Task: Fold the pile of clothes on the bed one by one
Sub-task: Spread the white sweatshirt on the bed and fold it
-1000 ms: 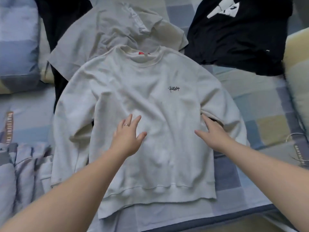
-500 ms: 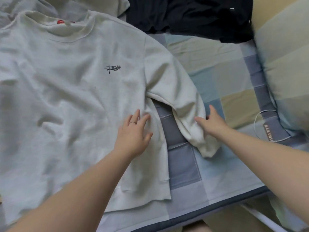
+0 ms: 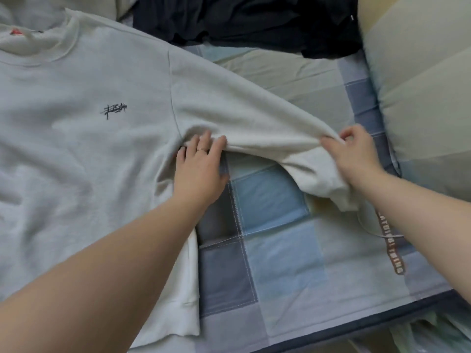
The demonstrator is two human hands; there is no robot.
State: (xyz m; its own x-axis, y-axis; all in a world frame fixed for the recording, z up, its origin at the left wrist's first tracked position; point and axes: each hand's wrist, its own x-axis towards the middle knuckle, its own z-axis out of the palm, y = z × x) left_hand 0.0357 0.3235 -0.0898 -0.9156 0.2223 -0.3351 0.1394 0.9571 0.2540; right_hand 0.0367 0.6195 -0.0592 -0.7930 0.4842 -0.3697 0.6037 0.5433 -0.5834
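Checked blue-and-beige bed (image 3: 275,263) fills the lower right of frame. Pale grey sweatshirt (image 3: 84,154) lies flat, front up, across left and centre. Left hand (image 3: 198,169) presses down at the underarm seam, centre of frame, fingers straight. Right hand (image 3: 356,156), centre right, pinches the sleeve (image 3: 242,118) near the cuff. It holds the sleeve lifted off the bed and stretched toward the pillow (image 3: 420,85) at the right edge.

Progress looks early. Sweatshirt is spread out but has no fold in it yet; this looks like setup for the first sleeve fold. Other sleeve is out of frame, cannot tell. Black garment (image 3: 254,21) lies crumpled at top centre, and another pale garment (image 3: 102,5) shows upper left, so more pieces remain. No folded stack in view.
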